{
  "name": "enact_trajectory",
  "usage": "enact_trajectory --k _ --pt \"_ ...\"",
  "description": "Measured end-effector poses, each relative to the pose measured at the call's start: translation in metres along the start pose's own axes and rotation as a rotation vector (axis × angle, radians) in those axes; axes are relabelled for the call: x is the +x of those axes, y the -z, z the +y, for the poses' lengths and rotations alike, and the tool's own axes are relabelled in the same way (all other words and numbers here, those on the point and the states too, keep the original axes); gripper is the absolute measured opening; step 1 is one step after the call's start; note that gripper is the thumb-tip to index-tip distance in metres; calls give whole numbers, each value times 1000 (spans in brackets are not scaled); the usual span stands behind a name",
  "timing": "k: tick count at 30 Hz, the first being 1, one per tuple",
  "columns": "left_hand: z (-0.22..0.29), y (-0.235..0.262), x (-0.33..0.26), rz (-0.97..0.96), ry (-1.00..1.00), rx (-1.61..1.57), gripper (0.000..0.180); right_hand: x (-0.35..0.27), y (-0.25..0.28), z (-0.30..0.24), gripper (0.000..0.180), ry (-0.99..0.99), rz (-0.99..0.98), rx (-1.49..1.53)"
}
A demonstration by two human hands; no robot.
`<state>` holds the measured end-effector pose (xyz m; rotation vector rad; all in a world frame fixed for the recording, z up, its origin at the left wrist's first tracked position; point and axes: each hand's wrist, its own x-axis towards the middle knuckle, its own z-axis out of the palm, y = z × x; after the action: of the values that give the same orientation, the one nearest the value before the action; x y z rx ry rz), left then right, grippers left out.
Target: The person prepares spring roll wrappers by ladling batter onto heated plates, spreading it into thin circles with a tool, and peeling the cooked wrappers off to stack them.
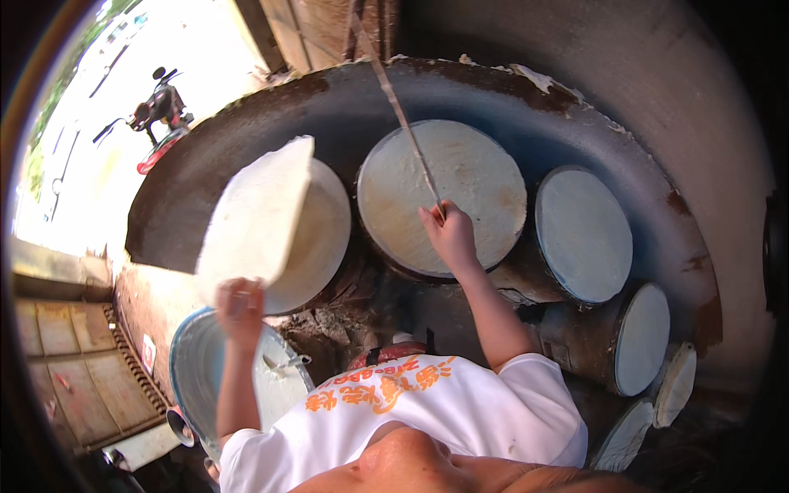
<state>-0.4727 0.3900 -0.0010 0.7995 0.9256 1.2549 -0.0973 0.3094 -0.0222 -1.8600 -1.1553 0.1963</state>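
My left hand (239,309) is closed at the lower edge of a large, thin, pale pancake (253,218), its fingers slightly blurred. The pancake rises over the left round griddle (323,222), hiding that griddle's left part. Around a long thin stick (400,115) the fingers of my right hand (450,234) are closed. The stick slants up and away, across the middle griddle and past the far rim. Beneath my right hand, a round pale sheet (394,205) with light brown patches covers the middle griddle.
More round tops with pale sheets (584,236) (643,339) curve along the right. A dark curved wall (222,140) runs behind them. A large bucket (185,349) of pale batter, with a ladle (288,362), stands by my left forearm. Outside at far left is a motorbike (162,111).
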Motion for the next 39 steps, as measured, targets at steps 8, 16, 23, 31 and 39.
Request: enact_trajectory --k 8,16,23,31,39 --pt "-79 43 -73 -523 -980 1211 13 -89 -99 -23 54 -156 -99 153" --pt "-78 19 -147 -705 -866 930 13 -127 2 -66 26 -363 78 116" --pt "-110 -215 -369 -1455 -1119 361 16 -393 373 -34 24 -559 970 -134" --pt "-283 -426 -729 -1958 -1332 -254 16 -711 599 74 25 -789 1620 -410" --pt "-376 -412 -806 -2365 -1261 -50 26 -818 615 193 29 -1376 1472 -388"
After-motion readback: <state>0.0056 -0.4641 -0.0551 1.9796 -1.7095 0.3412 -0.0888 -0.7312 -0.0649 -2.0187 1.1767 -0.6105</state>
